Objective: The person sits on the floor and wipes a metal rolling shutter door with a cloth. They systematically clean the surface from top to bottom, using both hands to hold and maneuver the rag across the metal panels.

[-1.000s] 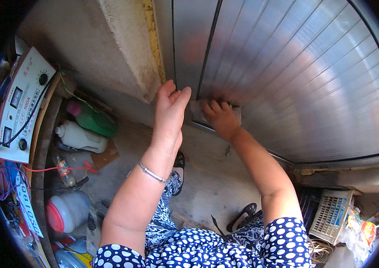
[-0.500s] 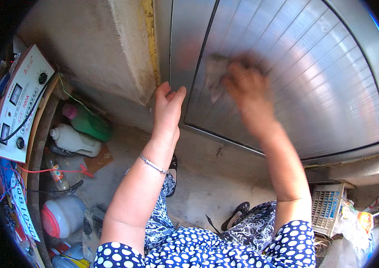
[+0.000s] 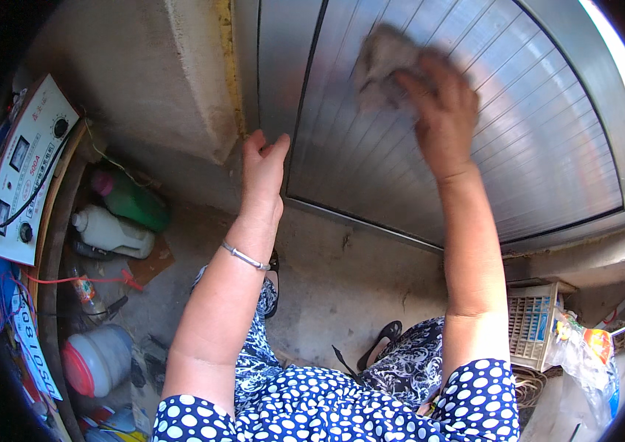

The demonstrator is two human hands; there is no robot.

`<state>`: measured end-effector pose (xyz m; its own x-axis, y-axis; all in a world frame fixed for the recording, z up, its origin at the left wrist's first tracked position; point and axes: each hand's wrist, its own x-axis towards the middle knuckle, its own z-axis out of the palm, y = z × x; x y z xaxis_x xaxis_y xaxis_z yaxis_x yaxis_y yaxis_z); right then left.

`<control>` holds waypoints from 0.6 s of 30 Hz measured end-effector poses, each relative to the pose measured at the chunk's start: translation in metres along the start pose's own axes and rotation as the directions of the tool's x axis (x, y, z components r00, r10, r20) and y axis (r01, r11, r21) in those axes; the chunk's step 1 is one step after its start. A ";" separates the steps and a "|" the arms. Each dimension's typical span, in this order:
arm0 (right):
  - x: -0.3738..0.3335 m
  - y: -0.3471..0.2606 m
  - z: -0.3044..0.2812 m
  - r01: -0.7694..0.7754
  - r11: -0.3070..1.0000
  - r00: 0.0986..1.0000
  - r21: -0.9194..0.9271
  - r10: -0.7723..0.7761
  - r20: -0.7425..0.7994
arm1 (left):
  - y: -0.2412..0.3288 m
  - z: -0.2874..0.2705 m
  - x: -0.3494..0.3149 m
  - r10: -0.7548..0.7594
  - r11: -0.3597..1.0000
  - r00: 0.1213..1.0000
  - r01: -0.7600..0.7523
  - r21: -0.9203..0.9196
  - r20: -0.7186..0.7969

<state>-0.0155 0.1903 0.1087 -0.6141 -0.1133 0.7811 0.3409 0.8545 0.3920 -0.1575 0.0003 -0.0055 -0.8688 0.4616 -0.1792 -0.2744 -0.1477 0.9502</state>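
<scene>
High on a ribbed silver metal panel [image 3: 371, 162], my right hand [image 3: 445, 110] grips a grey-brown cloth [image 3: 386, 59]. The cloth is bunched under the fingertips and spreads out to their left, against the panel; motion smears it slightly. By the panel's left frame and the wall edge is my left hand [image 3: 262, 173], its thumb and a finger apart and nothing seen in it. The other fingers of that hand are partly hidden, and whether it touches the frame I cannot tell. A silver bracelet [image 3: 245, 257] circles the left wrist.
At left, a white charger-like box with dials [image 3: 29, 177] sits on a wooden shelf. Below lie a green bottle [image 3: 132, 202], a white jug [image 3: 110, 232] and a red-lidded tub [image 3: 99, 361]. A plastic crate [image 3: 530, 324] and a clear bag [image 3: 581, 361] stand at right.
My right hand has moved up and to the right over the panel with the cloth. The whole view has shifted slightly; my left hand stays by the frame.
</scene>
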 end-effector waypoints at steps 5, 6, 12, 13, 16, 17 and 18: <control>-0.062 -0.028 0.025 0.153 0.984 0.965 0.090 -0.169 0.203 | 0.001 0.002 0.000 0.020 1.000 1.000 -0.020 -0.020 -0.001; -0.073 -0.034 0.030 0.175 0.978 0.952 0.117 -0.198 0.233 | 0.001 0.003 0.000 0.021 1.000 1.000 -0.021 -0.019 0.006; -0.132 -0.056 0.055 0.203 0.930 0.851 0.307 -0.322 0.414 | 0.005 0.013 -0.002 0.048 0.999 0.999 -0.049 0.004 0.014; -0.128 -0.057 0.052 0.185 0.931 0.843 0.314 -0.314 0.437 | 0.005 0.012 -0.002 0.046 0.999 0.999 -0.046 -0.005 0.011; -0.099 -0.048 0.032 0.150 0.966 0.884 0.211 -0.227 0.409 | 0.004 0.012 0.000 0.053 0.999 0.998 -0.053 0.004 0.018; -0.080 -0.042 0.020 0.136 0.978 0.907 0.161 -0.188 0.378 | 0.003 0.011 0.000 0.052 0.998 0.999 -0.052 0.018 0.012; -0.060 -0.034 0.008 0.119 0.986 0.932 0.120 -0.153 0.328 | 0.003 0.011 0.000 0.050 0.998 0.999 -0.051 0.032 0.009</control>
<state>0.0041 0.1716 0.0449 -0.8580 -0.0702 0.5088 0.1769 0.8896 0.4210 -0.1541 0.0096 -0.0003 -0.8778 0.4614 -0.1288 -0.2168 -0.1427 0.9657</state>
